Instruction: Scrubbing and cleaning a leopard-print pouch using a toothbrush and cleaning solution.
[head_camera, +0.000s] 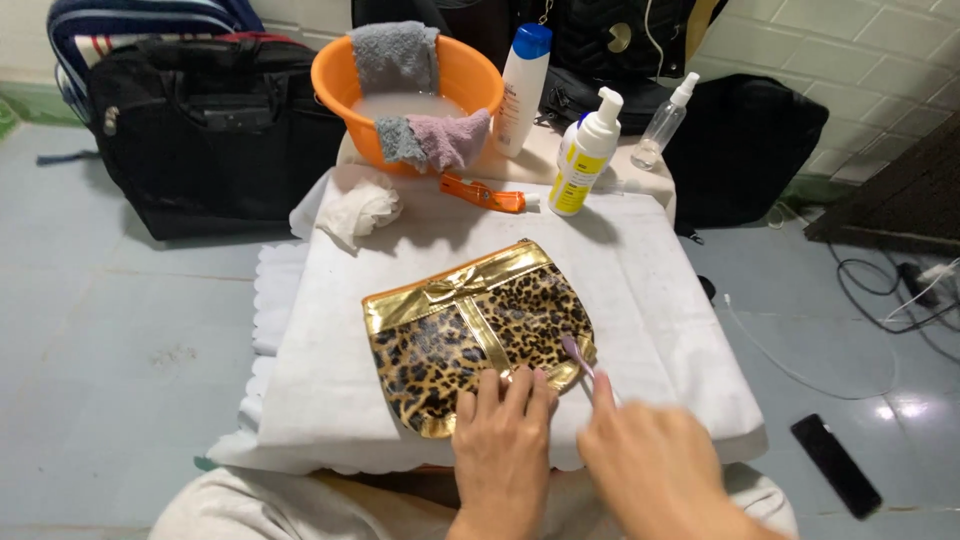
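A leopard-print pouch (470, 335) with gold trim and a gold bow lies flat on a white cloth (650, 300). My left hand (500, 445) rests on the pouch's near edge, fingers spread and pressing it down. To its right, my right hand (655, 470) grips a small toothbrush (580, 357) with a pinkish head. The brush head touches the pouch's lower right corner. The brush handle is mostly hidden by my fingers.
An orange basin (460, 75) with water and grey and pink towels stands at the back. Beside it are a white bottle with a blue cap (522, 90), a foam pump bottle (583, 155), a clear spray bottle (664, 120), an orange tool (483, 193) and crumpled tissue (362, 208). Black bags (200, 130) sit behind; a phone (836, 465) lies on the floor.
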